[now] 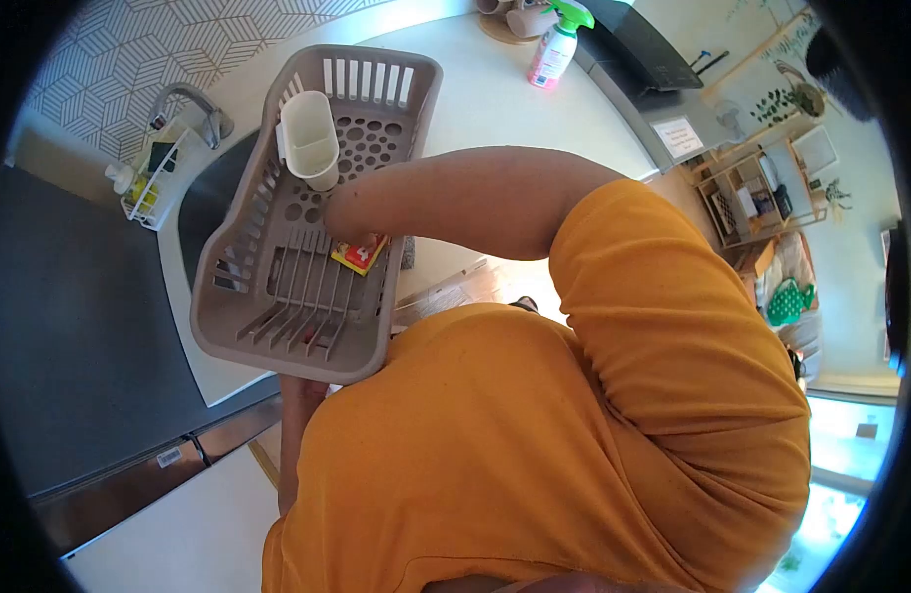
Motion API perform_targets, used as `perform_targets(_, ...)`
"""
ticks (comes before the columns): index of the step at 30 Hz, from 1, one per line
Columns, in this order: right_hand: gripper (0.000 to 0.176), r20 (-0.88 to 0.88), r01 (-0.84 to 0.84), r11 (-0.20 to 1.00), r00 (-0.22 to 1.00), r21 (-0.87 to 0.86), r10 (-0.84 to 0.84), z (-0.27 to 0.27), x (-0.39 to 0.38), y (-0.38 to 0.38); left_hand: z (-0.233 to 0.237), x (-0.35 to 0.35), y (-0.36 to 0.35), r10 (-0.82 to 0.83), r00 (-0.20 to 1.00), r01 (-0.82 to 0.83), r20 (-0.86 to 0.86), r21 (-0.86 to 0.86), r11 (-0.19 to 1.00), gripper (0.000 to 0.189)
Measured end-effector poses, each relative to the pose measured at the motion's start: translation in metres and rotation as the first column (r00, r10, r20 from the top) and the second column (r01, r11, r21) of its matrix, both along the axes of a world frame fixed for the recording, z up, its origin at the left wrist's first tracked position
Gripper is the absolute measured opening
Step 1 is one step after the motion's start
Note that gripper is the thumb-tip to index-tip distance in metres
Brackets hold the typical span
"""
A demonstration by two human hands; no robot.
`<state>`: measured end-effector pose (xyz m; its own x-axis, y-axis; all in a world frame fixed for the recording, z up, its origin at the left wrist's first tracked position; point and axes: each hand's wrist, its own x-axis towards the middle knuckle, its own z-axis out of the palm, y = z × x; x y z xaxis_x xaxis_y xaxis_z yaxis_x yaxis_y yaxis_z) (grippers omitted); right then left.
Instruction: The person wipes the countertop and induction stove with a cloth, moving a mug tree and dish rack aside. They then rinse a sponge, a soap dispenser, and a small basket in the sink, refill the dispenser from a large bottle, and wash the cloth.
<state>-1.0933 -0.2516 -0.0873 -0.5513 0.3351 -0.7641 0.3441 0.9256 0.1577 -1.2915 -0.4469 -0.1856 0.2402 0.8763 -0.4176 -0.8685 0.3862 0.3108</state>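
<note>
A grey-brown plastic dish rack [416,89] spans the sink and counter edge, its near end close to my orange shirt. My right hand [349,212] reaches down into it, fingers curled over a small yellow-and-red packet [360,255] beside the plate slots. The fingertips are partly hidden. A cream two-part cutlery holder [310,138] stands against the rack's left wall, near my right hand. My left hand [303,391] is mostly hidden beneath the rack's near end; only the wrist area shows, so its fingers cannot be made out.
A curved faucet [194,104] and a white wire caddy [151,188] with a bottle stand left of the rack, by the dark sink [210,188]. A spray bottle [556,49] stands on the white counter [495,119], with mugs [530,20] behind it.
</note>
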Motion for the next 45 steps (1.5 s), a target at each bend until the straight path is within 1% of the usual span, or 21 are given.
perform_targets(3, 0.047, -0.167, 0.002, 1.0, 0.986, 0.017, 0.001, 0.03, 0.017, -0.011, 0.001, 0.0, 0.003, -0.016, 1.0, 0.016, -0.004, 0.0, 1.0, 0.048)
perform_targets(5, 0.037, -0.485, 0.275, 0.957, 0.826, -0.096, -0.286, 0.093, 0.042, -0.024, 0.004, -0.002, 0.004, -0.021, 1.0, 0.021, -0.009, 0.0, 1.0, 0.048)
perform_targets(7, 0.027, -0.707, 0.449, 0.739, 0.279, -0.502, -0.649, 0.153, 0.092, -0.048, 0.005, -0.003, 0.005, -0.024, 1.0, 0.024, -0.017, 0.004, 1.0, 0.048)
perform_targets(8, 0.023, -0.927, 0.36, 0.875, 0.063, -0.324, -0.369, 0.141, 0.129, -0.044, 0.006, -0.004, 0.005, -0.027, 1.0, 0.027, -0.014, 0.003, 1.0, 0.048)
perform_targets(10, 0.025, -0.736, 0.226, 0.702, -0.273, -0.675, -0.62, 0.145, 0.224, -0.063, 0.007, -0.007, 0.006, -0.029, 0.999, 0.029, -0.015, -0.003, 1.0, 0.048)
perform_targets(14, 0.021, -0.225, 0.151, 0.168, -0.598, -0.974, -0.769, 0.062, 0.411, -0.15, 0.015, -0.01, 0.008, -0.04, 0.999, 0.04, -0.032, -0.002, 0.999, 0.048)
perform_targets(15, 0.027, -0.441, 0.591, 0.116, -0.442, -0.798, -0.781, 0.017, 0.467, -0.175, 0.019, -0.01, 0.008, -0.041, 0.999, 0.041, -0.036, 0.001, 0.999, 0.048)
perform_targets(16, 0.031, -0.02, 0.18, -0.236, -0.833, -0.955, -0.552, 0.007, 0.453, -0.212, 0.022, -0.009, 0.01, -0.039, 0.999, 0.039, -0.036, 0.005, 0.999, 0.048)
perform_targets(18, 0.025, 0.261, -0.085, -0.396, -0.871, -0.914, -0.416, -0.075, 0.512, -0.268, 0.036, -0.011, 0.009, -0.031, 0.998, 0.032, -0.052, 0.017, 0.999, 0.048)
perform_targets(21, 0.017, 0.205, -0.255, -0.6, -0.967, -0.759, 0.152, -0.195, 0.547, -0.331, 0.057, -0.006, 0.013, -0.02, 0.997, 0.022, -0.077, 0.027, 0.999, 0.048)
perform_targets(23, 0.019, 0.126, -0.218, -0.733, -0.976, -0.645, 0.179, -0.219, 0.539, -0.343, 0.071, -0.001, 0.017, -0.007, 0.996, 0.011, -0.089, 0.037, 0.999, 0.049)
perform_targets(29, 0.017, 0.042, -0.296, -0.611, -0.918, -0.734, 0.395, -0.296, 0.619, -0.358, 0.105, 0.014, 0.019, 0.074, 0.992, -0.067, -0.105, 0.064, 0.996, 0.049)
perform_targets(31, 0.025, -0.174, -0.156, -0.484, -0.803, -0.861, 0.569, -0.278, 0.641, -0.335, 0.116, 0.019, 0.009, 0.133, 0.986, -0.125, -0.103, 0.079, 0.989, 0.049)
perform_targets(33, 0.05, -0.253, -0.193, -0.534, -0.717, -0.823, 0.65, -0.226, 0.65, -0.298, 0.125, 0.023, -0.002, 0.192, 0.977, -0.184, -0.096, 0.088, 0.979, 0.049)
perform_targets(35, 0.05, -0.364, 0.093, -0.377, -0.544, -0.922, 0.756, -0.192, 0.643, -0.253, 0.131, 0.025, -0.011, 0.24, 0.967, -0.232, -0.088, 0.096, 0.968, 0.049)
perform_targets(36, 0.046, -0.778, 0.502, -0.597, -0.364, -0.626, 0.511, -0.169, 0.627, -0.233, 0.134, 0.027, -0.015, 0.259, 0.962, -0.251, -0.082, 0.104, 0.963, 0.049)
perform_targets(37, 0.042, -0.976, 0.751, -0.645, 0.005, -0.139, 0.217, -0.13, 0.587, -0.205, 0.137, 0.028, -0.02, 0.283, 0.956, -0.275, -0.076, 0.107, 0.956, 0.049)
perform_targets(39, 0.031, -0.924, 0.988, -0.089, 0.149, 0.125, 0.351, -0.054, 0.488, -0.141, 0.142, 0.027, -0.027, 0.307, 0.949, -0.298, -0.066, 0.118, 0.947, 0.049)
perform_targets(40, 0.03, -0.817, 0.859, 0.315, -0.493, -0.404, 0.297, -0.045, 0.434, -0.115, 0.144, 0.027, -0.03, 0.317, 0.946, -0.307, -0.068, 0.12, 0.944, 0.049)
perform_targets(42, 0.028, -0.842, 0.505, 0.771, -0.535, -0.388, -0.073, -0.035, 0.33, -0.075, 0.149, 0.026, -0.036, 0.328, 0.943, -0.319, -0.063, 0.124, 0.94, 0.049)
perform_targets(45, 0.04, -0.827, 0.388, 0.737, -0.153, -0.554, -0.541, -0.019, 0.173, -0.052, 0.151, 0.027, -0.04, 0.333, 0.942, -0.325, -0.044, 0.132, 0.937, 0.049)
